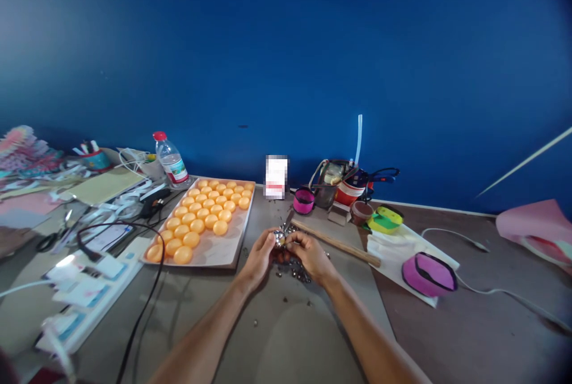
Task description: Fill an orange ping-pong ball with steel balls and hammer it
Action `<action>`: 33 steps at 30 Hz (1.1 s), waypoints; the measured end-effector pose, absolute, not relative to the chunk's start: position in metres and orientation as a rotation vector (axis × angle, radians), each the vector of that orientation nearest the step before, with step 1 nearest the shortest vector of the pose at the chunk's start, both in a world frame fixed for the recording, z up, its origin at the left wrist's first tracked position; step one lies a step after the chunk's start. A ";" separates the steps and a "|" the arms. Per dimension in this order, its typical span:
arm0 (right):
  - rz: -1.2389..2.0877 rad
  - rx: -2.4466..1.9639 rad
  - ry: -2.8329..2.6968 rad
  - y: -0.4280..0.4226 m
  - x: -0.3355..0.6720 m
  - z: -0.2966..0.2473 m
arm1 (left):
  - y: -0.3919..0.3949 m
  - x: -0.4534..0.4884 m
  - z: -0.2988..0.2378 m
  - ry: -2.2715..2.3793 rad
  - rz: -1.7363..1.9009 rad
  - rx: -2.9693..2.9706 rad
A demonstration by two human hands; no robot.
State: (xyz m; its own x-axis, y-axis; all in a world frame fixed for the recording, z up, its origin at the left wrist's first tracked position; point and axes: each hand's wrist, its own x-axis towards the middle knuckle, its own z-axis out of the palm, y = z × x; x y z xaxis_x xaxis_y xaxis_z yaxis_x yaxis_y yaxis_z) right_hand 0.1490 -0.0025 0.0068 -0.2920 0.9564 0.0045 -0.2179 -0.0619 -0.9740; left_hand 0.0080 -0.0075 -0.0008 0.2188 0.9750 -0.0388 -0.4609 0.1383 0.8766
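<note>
A small shiny silver round piece sits between my two hands above the table. My left hand is closed on its left side, thumb on top. The fingers of my right hand are pinched together at its right edge; whatever tiny part they may grip is too small to make out. Below and beside the fingers lies a scatter of small dark shiny metal bits. A hammer with a wooden handle rests just behind my right hand, its metal head close to my fingertips.
On the left stand a white tray of orange balls, a water bottle, a power strip and looping cables. Behind are a pink-purple round case and a tool-filled container. A second purple case lies right on white paper.
</note>
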 end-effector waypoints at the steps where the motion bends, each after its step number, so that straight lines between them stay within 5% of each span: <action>1: 1.547 -0.897 -1.219 -0.003 0.149 0.006 | -0.008 0.008 -0.001 0.750 1.190 0.876; 33: 1.519 -0.886 -1.139 -0.003 0.141 0.002 | -0.010 0.012 -0.003 0.791 1.238 0.980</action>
